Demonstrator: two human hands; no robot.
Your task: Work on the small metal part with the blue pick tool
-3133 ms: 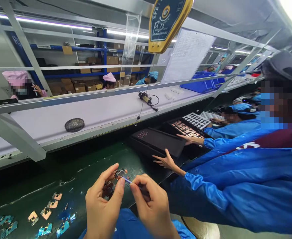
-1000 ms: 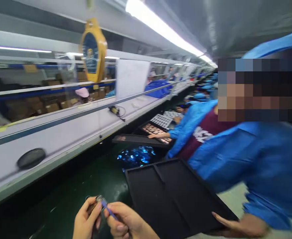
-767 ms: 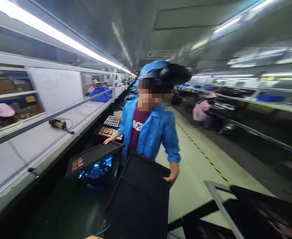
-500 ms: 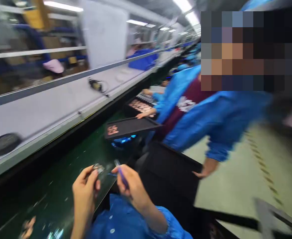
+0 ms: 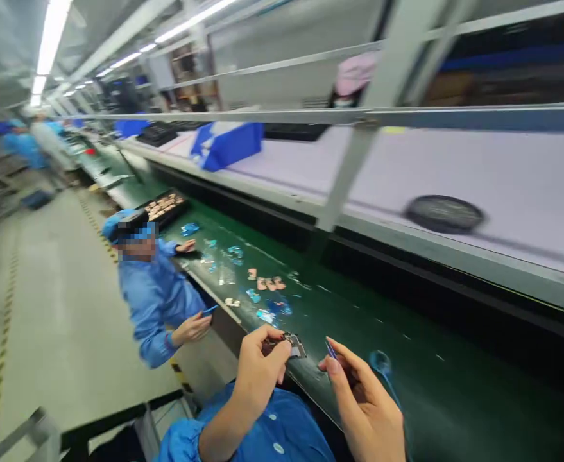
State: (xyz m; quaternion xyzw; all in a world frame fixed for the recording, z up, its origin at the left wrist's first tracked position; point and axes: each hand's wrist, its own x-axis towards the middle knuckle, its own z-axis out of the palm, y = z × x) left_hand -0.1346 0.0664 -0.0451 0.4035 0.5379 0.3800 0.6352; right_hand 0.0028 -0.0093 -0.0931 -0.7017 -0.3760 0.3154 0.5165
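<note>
My left hand (image 5: 258, 372) is closed on a small electronic part (image 5: 296, 346), pinched between thumb and fingers. The part shows a silvery face and dark edges, and its rear portion is covered by the fingers. Off to the right, my right hand (image 5: 368, 401) grips a slim blue-purple tool (image 5: 330, 348); only a short length shows past the fingertips, so its exact kind is unclear. A gap separates the tool from the part. Both hands are above the near edge of a green work surface (image 5: 324, 308).
Copper-coloured pieces (image 5: 271, 283) and blue film scraps (image 5: 266, 316) lie on the green surface. A blue coil with a cord (image 5: 380, 362) is beside my right hand. A co-worker in blue (image 5: 159, 295) sits at left. A raised shelf holds a dark round dish (image 5: 444, 213) and blue bin (image 5: 228, 144).
My view has swung to the left along the line. The standing person with the black tray is out of sight, and a seated co-worker appears. Both hands keep hold of their things.
</note>
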